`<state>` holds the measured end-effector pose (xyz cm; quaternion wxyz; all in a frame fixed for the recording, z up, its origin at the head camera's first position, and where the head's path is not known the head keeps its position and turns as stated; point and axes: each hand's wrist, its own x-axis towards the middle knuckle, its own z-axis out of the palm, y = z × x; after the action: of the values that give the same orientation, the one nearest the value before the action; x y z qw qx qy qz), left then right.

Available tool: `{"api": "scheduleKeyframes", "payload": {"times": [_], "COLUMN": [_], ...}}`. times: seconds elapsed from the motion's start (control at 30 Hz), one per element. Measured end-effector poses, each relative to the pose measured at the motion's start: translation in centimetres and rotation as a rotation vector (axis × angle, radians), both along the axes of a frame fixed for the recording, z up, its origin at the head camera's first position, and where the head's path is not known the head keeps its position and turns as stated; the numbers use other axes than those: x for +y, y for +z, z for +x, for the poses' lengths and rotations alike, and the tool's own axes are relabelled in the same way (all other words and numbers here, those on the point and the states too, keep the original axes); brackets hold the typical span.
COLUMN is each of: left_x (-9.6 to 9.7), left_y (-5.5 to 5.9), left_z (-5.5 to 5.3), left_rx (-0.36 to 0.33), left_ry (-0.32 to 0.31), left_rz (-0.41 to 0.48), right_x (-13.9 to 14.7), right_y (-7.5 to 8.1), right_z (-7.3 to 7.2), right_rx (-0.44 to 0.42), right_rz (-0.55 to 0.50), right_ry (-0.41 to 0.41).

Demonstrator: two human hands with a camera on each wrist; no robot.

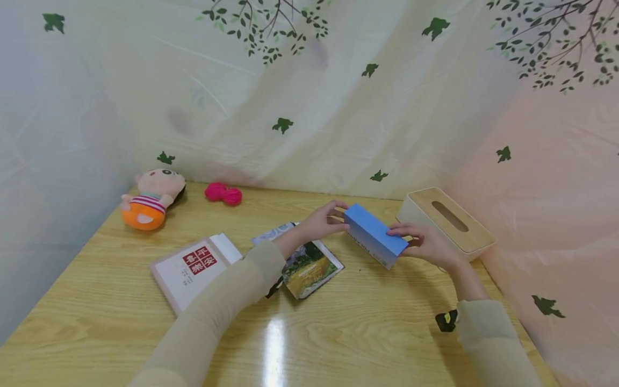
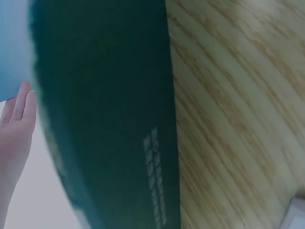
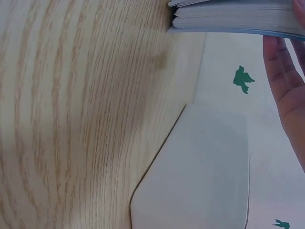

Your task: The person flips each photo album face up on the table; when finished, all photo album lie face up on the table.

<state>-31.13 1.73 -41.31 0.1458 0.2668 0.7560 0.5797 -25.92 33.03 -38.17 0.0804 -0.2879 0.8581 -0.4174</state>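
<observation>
A thick blue book is raised over the table, with my hands at its opposite ends. My left hand grips its left end, and its fingers meet the blue cover in the left wrist view too. My right hand holds the other end, fingertips on the upper face. White page edges show in the right wrist view. Under my left forearm lies a booklet with a landscape picture. A dark green surface with small white lettering fills much of the left wrist view.
A white tissue box with a wooden top stands at the right by the curtain. On the left lie a white book with red characters, a plush doll and a pink bow-shaped thing. Curtains border the wooden table.
</observation>
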Motion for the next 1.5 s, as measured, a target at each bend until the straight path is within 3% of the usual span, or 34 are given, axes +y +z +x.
{"api": "scheduleKeyframes", "payload": {"times": [0.47, 0.67, 0.9, 1.17, 1.27, 1.5], "left_x": [-0.1, -0.4, -0.8, -1.1, -1.3, -1.6], "left_y": [-0.6, -0.8, -1.0, -1.5, -1.6, -2.2], "left_z": [0.4, 0.6, 0.4, 0.2, 0.3, -0.1], "left_rx": [0.070, 0.077, 0.076, 0.112, 0.118, 0.220], "left_ry": [0.109, 0.120, 0.131, 0.072, 0.038, -0.050], "left_rz": [0.054, 0.054, 0.024, -0.039, -0.109, -0.238], "right_x": [-0.6, -1.0, -1.5, -1.9, -1.9, -2.3], "right_y": [-0.2, -0.4, -1.1, -1.8, -2.1, -2.6], "right_z": [0.0, 0.2, 0.0, 0.2, 0.3, 0.1], "right_rx": [-0.001, -0.038, -0.003, -0.048, -0.016, -0.003], "right_rz": [0.071, 0.054, 0.056, 0.028, 0.061, 0.092], "right_ry": [0.069, 0.082, 0.124, 0.144, 0.136, 0.128]}}
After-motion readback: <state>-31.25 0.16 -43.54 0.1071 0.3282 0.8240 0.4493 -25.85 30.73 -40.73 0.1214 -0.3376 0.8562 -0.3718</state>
